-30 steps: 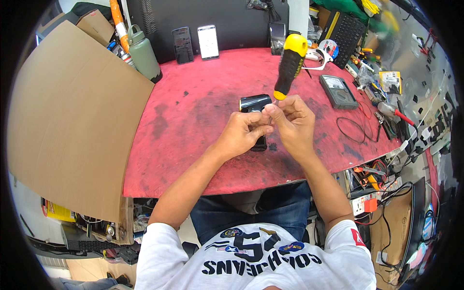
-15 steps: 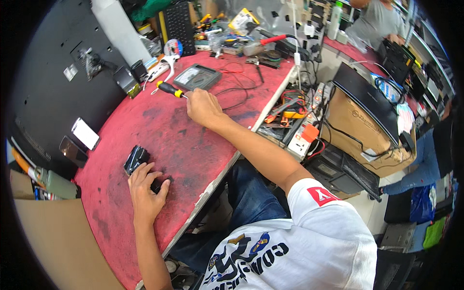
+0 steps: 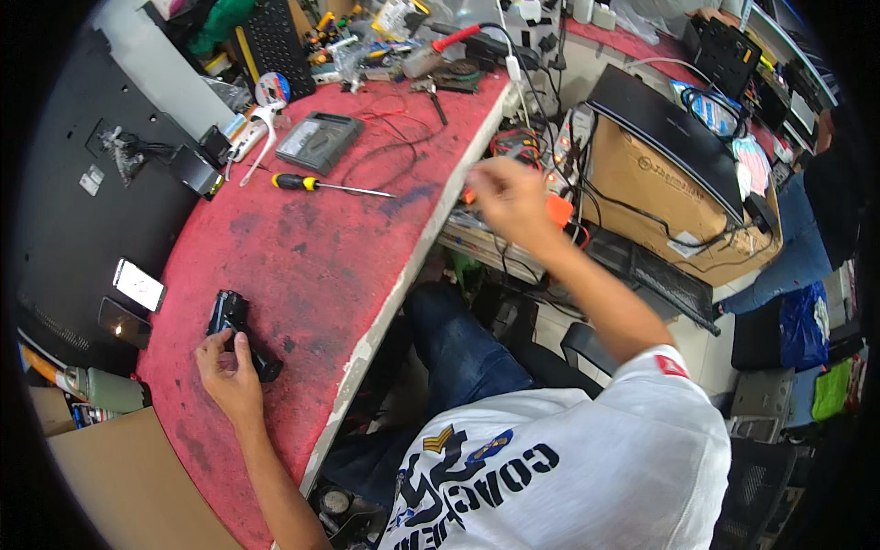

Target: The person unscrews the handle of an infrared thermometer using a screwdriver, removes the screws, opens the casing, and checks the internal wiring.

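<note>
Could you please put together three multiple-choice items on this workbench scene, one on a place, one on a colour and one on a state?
1. Where does the screwdriver lie?
A. on the red mat, near the meter
B. on the floor
C. in the left hand

2. What colour is the screwdriver's handle?
A. blue
B. yellow and black
C. white

3. What is the left hand doing?
A. hanging in the air
B. resting on the small black device
C. gripping the screwdriver

Answers: 1 A, it lies flat on the mat just below the grey meter. 2 B, the handle is yellow with black ends. 3 B, its fingers lie on the device at the mat's near end, while the right hand is blurred, off the bench edge.
</note>
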`<action>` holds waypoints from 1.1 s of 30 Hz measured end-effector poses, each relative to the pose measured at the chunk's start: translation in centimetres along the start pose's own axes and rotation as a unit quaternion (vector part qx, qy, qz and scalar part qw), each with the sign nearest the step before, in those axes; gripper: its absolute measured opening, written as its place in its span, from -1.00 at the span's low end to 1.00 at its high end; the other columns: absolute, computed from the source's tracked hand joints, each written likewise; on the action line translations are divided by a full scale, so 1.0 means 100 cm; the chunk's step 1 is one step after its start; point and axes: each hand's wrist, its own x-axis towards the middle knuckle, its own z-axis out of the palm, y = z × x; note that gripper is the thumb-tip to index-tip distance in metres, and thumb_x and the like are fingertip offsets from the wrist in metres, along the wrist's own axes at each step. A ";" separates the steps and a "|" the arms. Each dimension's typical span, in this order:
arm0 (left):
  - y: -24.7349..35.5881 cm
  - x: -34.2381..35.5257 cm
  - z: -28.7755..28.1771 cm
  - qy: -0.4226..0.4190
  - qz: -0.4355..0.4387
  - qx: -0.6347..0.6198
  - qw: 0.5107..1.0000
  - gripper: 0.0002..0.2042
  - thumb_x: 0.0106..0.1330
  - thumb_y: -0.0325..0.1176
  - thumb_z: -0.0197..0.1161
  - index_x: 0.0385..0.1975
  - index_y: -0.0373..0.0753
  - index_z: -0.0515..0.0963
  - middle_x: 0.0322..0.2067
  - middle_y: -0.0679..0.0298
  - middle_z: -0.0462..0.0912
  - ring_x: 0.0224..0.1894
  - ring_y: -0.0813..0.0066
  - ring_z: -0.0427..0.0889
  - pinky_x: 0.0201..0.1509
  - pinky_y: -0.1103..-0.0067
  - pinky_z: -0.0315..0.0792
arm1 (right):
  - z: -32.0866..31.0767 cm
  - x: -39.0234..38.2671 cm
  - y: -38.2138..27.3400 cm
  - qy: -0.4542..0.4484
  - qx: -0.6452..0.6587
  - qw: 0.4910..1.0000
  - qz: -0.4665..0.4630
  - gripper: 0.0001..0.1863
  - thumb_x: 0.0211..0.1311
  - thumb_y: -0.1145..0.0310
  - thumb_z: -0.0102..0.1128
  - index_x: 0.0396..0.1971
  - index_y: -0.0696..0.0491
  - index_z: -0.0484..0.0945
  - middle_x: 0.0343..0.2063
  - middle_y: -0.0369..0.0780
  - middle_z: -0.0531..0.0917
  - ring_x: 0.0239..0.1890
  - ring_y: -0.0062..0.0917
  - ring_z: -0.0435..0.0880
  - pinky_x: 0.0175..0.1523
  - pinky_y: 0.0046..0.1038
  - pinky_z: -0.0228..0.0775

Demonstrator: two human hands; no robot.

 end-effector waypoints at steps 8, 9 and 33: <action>0.053 -0.001 -0.014 0.135 0.147 -0.032 0.979 -0.91 0.20 -0.56 0.24 -0.31 -0.39 0.56 -0.38 0.18 0.60 -0.39 0.40 0.51 -0.32 0.56 0.36 | -0.141 -0.133 0.083 -0.341 -0.167 0.769 0.514 -0.70 0.17 0.30 0.24 -0.29 0.28 0.56 -0.58 -0.18 0.63 -0.62 -0.53 0.61 -0.54 -0.50 0.50; 0.068 -0.011 -0.012 0.122 0.139 -0.064 0.981 -0.92 0.19 -0.57 0.23 -0.33 -0.39 0.56 -0.38 0.17 0.60 -0.39 0.38 0.51 -0.32 0.55 0.37 | -0.140 -0.149 0.100 -0.323 -0.188 0.764 0.526 -0.68 0.17 0.31 0.25 -0.25 0.30 0.54 -0.58 -0.19 0.62 -0.58 -0.53 0.62 -0.54 -0.51 0.52; 0.270 -0.151 0.211 -0.523 0.105 -0.309 0.788 -0.71 0.17 -0.35 0.24 -0.15 -0.37 0.55 -0.35 0.00 0.67 -0.27 0.07 0.66 -0.13 0.35 0.49 | -0.118 -0.146 0.118 -0.072 -0.022 0.923 0.376 -0.67 0.28 0.29 0.10 -0.05 0.18 0.43 -0.50 -0.19 0.60 -0.60 -0.60 0.55 -0.54 -0.54 0.40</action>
